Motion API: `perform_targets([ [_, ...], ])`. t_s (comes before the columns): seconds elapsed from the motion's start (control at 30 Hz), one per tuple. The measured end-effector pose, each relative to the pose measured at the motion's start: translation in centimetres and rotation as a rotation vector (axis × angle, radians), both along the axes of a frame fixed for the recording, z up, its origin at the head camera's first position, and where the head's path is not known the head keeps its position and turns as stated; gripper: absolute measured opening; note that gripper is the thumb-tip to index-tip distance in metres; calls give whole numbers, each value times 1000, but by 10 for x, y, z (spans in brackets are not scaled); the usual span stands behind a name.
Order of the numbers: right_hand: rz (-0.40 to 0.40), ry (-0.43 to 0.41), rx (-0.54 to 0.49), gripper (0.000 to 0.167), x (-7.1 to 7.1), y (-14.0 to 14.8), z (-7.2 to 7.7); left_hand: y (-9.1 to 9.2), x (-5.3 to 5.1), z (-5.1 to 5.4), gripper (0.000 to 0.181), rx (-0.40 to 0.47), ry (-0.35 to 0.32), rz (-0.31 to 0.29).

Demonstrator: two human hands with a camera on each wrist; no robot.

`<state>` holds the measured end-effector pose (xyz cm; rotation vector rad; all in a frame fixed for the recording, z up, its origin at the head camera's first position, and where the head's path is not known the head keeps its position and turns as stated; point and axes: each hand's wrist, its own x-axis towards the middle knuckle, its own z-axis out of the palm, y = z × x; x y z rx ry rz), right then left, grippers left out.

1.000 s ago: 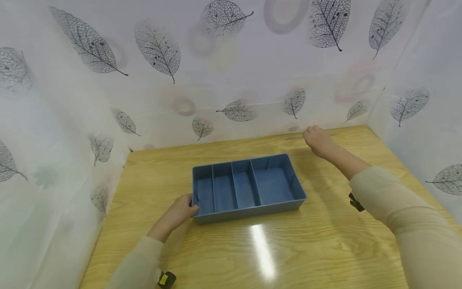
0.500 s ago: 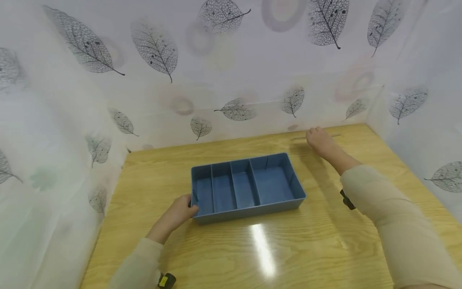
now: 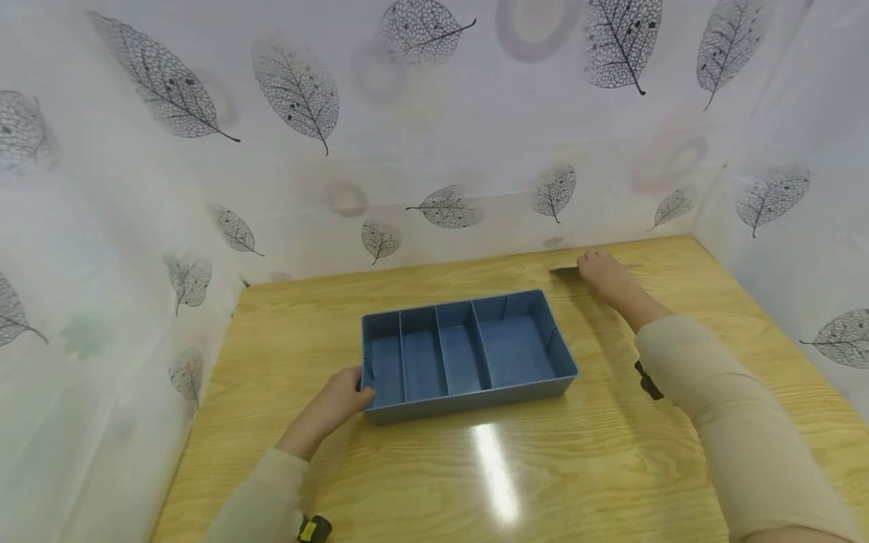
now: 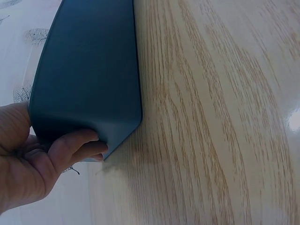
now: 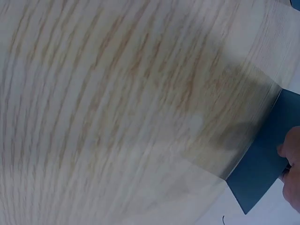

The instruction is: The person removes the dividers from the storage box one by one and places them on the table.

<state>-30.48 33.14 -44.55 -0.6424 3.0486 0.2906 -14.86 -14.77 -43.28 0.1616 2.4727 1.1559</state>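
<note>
A blue tray (image 3: 468,396) with several compartments lies on the wooden table. My left hand (image 3: 336,403) grips its left end, thumb over the rim; in the left wrist view the fingers of my left hand (image 4: 51,161) curl against the outer wall of the tray (image 4: 89,70). Beyond the tray's right end, near the table's back edge, my right hand (image 3: 607,279) holds a thin flat panel (image 3: 563,271). The right wrist view shows the dark blue-green panel (image 5: 260,164) pinched by my right hand (image 5: 291,168), one long edge close to the wood.
The wooden table (image 3: 285,324) meets a white leaf-patterned sheet (image 3: 305,204) at its back, and similar sheets hang at the left and right sides. A bright light reflection lies on the wood in front of the tray.
My right hand has moved slightly toward me with the panel, which has tilted so more of its face shows. The left hand keeps its grip and the tray has stayed in place.
</note>
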Motion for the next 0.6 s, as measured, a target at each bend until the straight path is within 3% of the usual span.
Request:
perform_targets([
  [0.23, -106, -85, -119, 26, 0, -2, -3, 0, 0, 0, 3, -7, -5, 11],
  [0.43, -138, -91, -200, 25, -3, -3, -10, 0, -1, -1, 9, -3, -17, 16],
  [0.6, -151, -118, -203, 30, -6, -4, -13, 0, -2, -2, 17, 7, -23, 25],
])
